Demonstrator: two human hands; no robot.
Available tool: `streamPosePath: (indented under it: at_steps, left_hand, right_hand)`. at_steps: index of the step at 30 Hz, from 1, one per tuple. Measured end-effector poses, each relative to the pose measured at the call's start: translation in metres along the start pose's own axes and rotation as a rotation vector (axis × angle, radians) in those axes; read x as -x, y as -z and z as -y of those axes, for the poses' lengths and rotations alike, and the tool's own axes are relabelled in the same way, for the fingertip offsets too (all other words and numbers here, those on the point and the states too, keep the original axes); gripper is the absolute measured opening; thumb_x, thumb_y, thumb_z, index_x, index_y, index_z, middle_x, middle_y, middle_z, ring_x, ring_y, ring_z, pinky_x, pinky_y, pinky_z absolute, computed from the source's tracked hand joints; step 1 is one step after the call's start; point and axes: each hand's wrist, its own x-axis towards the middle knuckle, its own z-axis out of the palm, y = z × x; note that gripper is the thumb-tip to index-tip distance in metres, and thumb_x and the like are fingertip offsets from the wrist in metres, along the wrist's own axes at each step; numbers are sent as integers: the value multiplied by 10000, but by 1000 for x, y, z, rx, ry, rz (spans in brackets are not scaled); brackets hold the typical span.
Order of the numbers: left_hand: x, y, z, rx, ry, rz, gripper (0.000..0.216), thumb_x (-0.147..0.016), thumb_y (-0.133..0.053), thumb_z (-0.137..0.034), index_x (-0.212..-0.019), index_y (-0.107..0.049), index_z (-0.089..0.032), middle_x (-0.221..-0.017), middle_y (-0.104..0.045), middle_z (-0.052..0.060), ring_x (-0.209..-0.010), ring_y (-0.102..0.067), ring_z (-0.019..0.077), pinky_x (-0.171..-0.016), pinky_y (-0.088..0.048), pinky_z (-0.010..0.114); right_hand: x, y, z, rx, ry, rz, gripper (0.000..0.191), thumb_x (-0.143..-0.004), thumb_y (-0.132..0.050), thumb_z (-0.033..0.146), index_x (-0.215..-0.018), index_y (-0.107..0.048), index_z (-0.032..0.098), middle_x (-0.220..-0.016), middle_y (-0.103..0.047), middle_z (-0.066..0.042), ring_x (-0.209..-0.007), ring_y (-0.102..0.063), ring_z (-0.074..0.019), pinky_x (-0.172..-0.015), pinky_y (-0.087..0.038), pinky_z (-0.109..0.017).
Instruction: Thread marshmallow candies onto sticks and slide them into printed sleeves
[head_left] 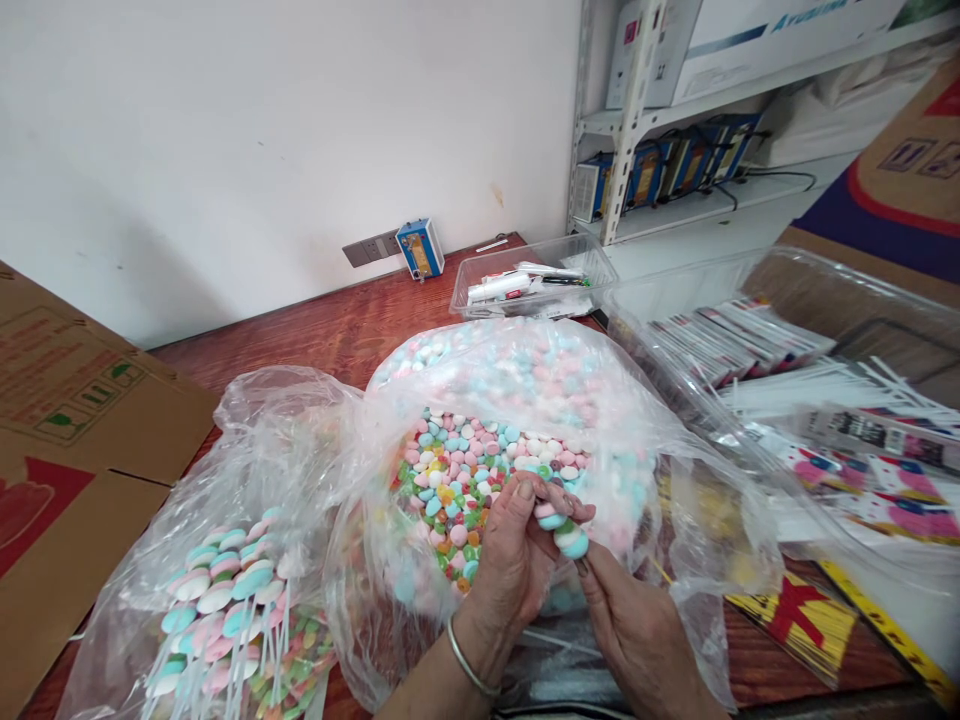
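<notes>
My left hand [514, 545], with a metal bangle [471, 655] at its wrist, is closed around some candy pieces, partly hidden by its fingers. Just right of its fingertips is a short stack of pink, white, green and blue marshmallow candy [571, 540]. My right hand [626, 610] pinches the lower end of this candy stack; any stick is hidden. Both hands are over an open clear plastic bag [615, 400] full of pastel marshmallow pieces and small colourful gummies [450, 480]. At lower left, finished-looking candy sticks [225, 600] lie in another clear bag [277, 410].
A clear tray [457, 290] of packets and pens stands behind the bag. To the right, a larger clear bin [750, 265] holds white sticks and printed packs. Cardboard boxes [82, 430] flank both sides. A blue device [421, 250] sits by the wall near the metal shelf [626, 120].
</notes>
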Motion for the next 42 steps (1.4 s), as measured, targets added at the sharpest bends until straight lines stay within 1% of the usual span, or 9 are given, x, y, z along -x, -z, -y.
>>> streamPosePath:
  at_steps: [4,8,12,22,26,30,33,37,42]
  left_hand:
    - [1,-1,0,-30,-22,-14,212,-873,-606,-392,-821,-610,-187,-795,-619,23,-803,-624,177,-922,-475,406]
    - [1,-1,2,-38,-35,15,199,-895,-574,-359,-809,-603,-182,-779,-626,29,-799,-623,178,-918,-477,405]
    - [0,0,4,-18,-31,38,203,-910,-548,-350,-810,-588,-178,-768,-608,27,-763,-607,171,-846,-504,392]
    - [3,3,9,-12,18,1,240,-917,-536,-369,-829,-609,-159,-810,-598,37,-671,-581,130,-711,-505,306]
    - [-4,7,-1,-29,14,-27,296,-918,-523,-432,-906,-637,-160,-822,-610,53,-669,-568,130,-587,-453,241]
    - [-10,9,-13,-27,-67,-92,265,-887,-586,-428,-924,-630,-170,-830,-593,31,-712,-576,121,-690,-475,250]
    - [-10,9,-14,4,-54,-109,260,-893,-578,-417,-1003,-614,-184,-884,-588,27,-710,-581,115,-689,-476,254]
    - [-7,5,-6,-18,-15,-94,245,-900,-565,-414,-870,-589,-171,-817,-560,19,-666,-560,115,-565,-431,221]
    - [-5,0,7,-2,-25,-149,276,-900,-563,-415,-774,-544,-170,-694,-520,-14,-528,-470,73,-506,-380,200]
  right_hand:
    - [2,-2,-1,3,-23,13,410,-1029,-300,278,-1168,-640,96,-664,-729,-76,-429,-651,-167,-432,-479,-228]
    - [4,-6,-1,-1,-30,17,431,-1031,-281,286,-1099,-658,89,-609,-707,-67,-391,-625,-167,-403,-455,-231]
    - [4,-7,0,-14,-33,16,415,-1032,-295,272,-1032,-667,88,-633,-713,-78,-398,-628,-163,-408,-443,-234]
    - [-3,-4,4,24,-24,42,388,-1021,-293,272,-1065,-643,111,-675,-725,-82,-442,-656,-186,-428,-459,-250]
    - [-10,0,4,-49,-133,146,313,-1004,-335,289,-1089,-605,155,-747,-734,-56,-573,-706,-198,-491,-494,-257]
    - [-13,4,4,-116,-151,203,280,-995,-338,275,-1092,-583,183,-828,-735,-51,-706,-728,-195,-585,-530,-258]
    - [-11,3,4,-114,-124,196,304,-1003,-296,258,-1012,-593,196,-768,-717,-38,-643,-717,-189,-552,-519,-254]
    - [-7,0,5,-69,-126,169,329,-1010,-282,277,-931,-590,193,-659,-684,-24,-520,-684,-194,-472,-490,-259]
    - [0,-8,3,1,-87,147,394,-1024,-257,294,-1102,-609,136,-674,-730,-60,-487,-693,-208,-436,-497,-267]
